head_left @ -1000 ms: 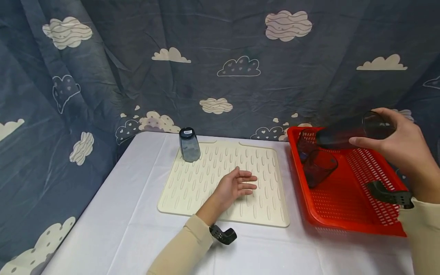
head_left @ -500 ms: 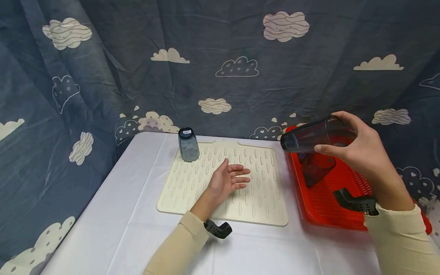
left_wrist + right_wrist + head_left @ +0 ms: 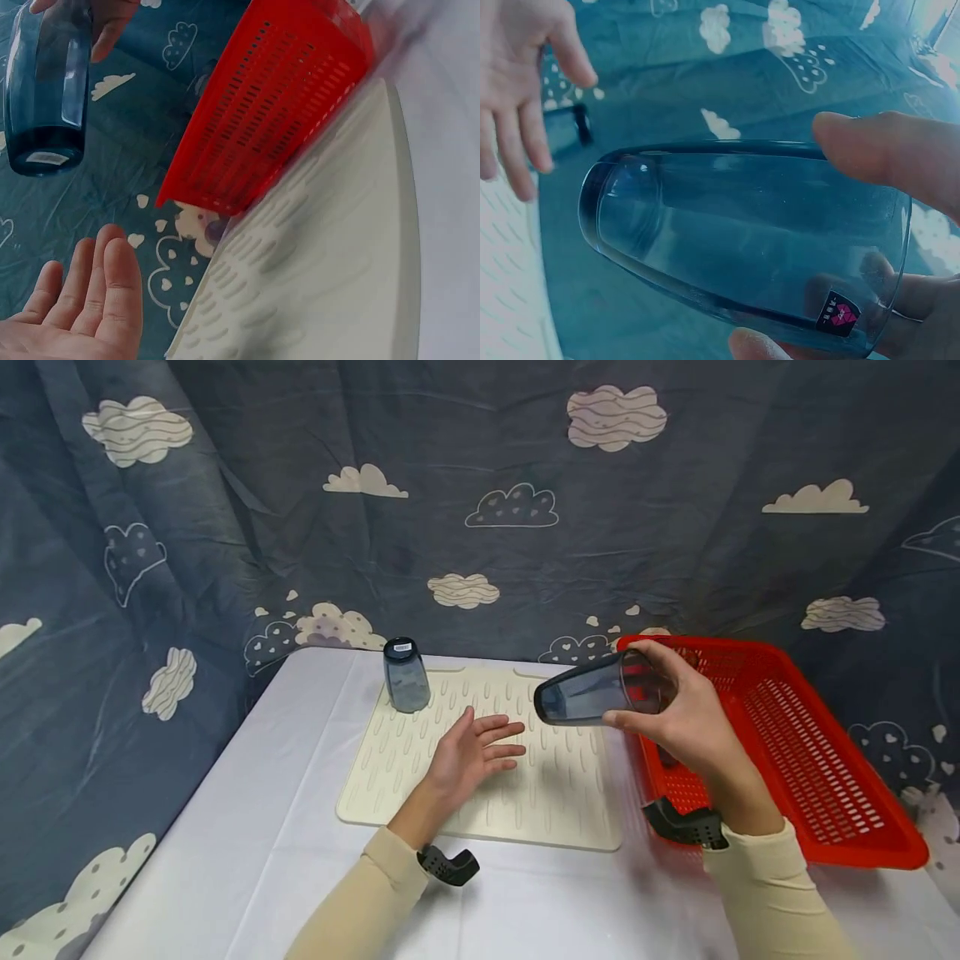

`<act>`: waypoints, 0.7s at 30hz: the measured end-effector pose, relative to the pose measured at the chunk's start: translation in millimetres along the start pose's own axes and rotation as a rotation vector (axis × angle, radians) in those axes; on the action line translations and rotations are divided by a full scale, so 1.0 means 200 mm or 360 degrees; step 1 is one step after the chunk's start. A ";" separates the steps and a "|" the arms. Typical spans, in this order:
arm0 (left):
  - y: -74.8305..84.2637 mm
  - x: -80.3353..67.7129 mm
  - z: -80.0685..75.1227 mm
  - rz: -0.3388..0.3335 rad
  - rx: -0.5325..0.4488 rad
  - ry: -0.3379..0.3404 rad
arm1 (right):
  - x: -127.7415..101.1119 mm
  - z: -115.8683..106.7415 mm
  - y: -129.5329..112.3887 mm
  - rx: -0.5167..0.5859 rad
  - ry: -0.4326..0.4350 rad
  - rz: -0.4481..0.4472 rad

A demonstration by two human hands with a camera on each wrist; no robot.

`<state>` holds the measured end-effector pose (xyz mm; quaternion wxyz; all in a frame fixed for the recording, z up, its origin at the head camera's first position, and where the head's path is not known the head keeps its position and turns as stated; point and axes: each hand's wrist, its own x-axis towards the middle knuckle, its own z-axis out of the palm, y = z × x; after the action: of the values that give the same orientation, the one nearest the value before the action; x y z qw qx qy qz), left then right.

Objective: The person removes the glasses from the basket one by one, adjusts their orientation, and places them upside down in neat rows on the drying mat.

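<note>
My right hand [image 3: 686,722] grips a tinted drinking glass [image 3: 581,693] near its rim, thumb on one side and fingers on the other. The glass lies on its side in the air over the right part of the cream drying mat [image 3: 480,822], its base pointing left. A small dark label shows on its wall in the right wrist view. Over the middle of the mat, my left hand [image 3: 468,756] has its fingers extended and holds nothing. A second tinted glass [image 3: 408,681] stands upside down at the mat's back left corner.
A red perforated basket [image 3: 832,777] stands right of the mat, its left side partly hidden behind my right hand. White cloth [image 3: 300,860] covers the table. A dark curtain with clouds [image 3: 510,585] hangs along the back and left.
My right hand has carried the glass left from above the basket to above the mat. My left hand has shifted slightly left, fingers still extended.
</note>
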<state>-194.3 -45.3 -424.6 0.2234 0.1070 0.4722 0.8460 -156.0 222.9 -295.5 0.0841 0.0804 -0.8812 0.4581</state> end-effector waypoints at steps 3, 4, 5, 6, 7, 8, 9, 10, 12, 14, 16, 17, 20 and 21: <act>0.02 -0.03 -0.03 0.0001 0.0023 -0.0032 | 0.00 0.07 0.01 0.0061 -0.0051 0.0000; 0.02 -0.04 -0.04 -0.0005 0.0035 -0.0037 | 0.00 0.10 0.01 0.0079 -0.0067 -0.0007; 0.03 -0.05 -0.05 -0.0009 0.0054 -0.0043 | 0.01 0.12 0.01 0.0102 -0.0084 -0.0012; 0.03 -0.05 -0.05 -0.0013 0.0073 -0.0050 | 0.01 0.14 0.02 0.0131 -0.0104 -0.0009; 0.04 -0.06 -0.06 -0.0014 0.0098 -0.0058 | 0.02 0.17 0.02 0.0154 -0.0122 -0.0005; 0.04 -0.07 -0.06 -0.0011 0.0122 -0.0068 | 0.02 0.19 0.03 0.0177 -0.0142 0.0001; 0.05 -0.07 -0.07 -0.0007 0.0138 -0.0083 | 0.03 0.22 0.03 0.0203 -0.0159 -0.0002; 0.05 -0.08 -0.07 -0.0001 0.0155 -0.0101 | 0.04 0.24 0.04 0.0236 -0.0175 0.0001; 0.05 -0.08 -0.08 0.0008 0.0171 -0.0133 | 0.06 0.28 0.04 0.0273 -0.0196 0.0006; 0.05 -0.09 -0.08 0.0015 0.0176 -0.0165 | 0.06 0.32 0.05 0.0300 -0.0207 0.0002; 0.05 -0.09 -0.09 0.0024 0.0172 -0.0171 | 0.07 0.35 0.06 0.0351 -0.0225 -0.0002; 0.05 -0.10 -0.09 0.0026 0.0165 -0.0168 | 0.07 0.36 0.06 0.0369 -0.0235 -0.0012; 0.04 -0.10 -0.09 0.0022 0.0131 -0.0145 | 0.08 0.40 0.06 0.0438 -0.0284 -0.0053; 0.05 -0.10 -0.09 0.0017 0.0116 -0.0115 | 0.09 0.42 0.06 0.0459 -0.0309 -0.0075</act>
<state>-186.5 -72.7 -426.1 0.2317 0.1482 0.4938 0.8249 -182.1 160.5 -348.7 -0.0031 0.1561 -0.8083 0.5677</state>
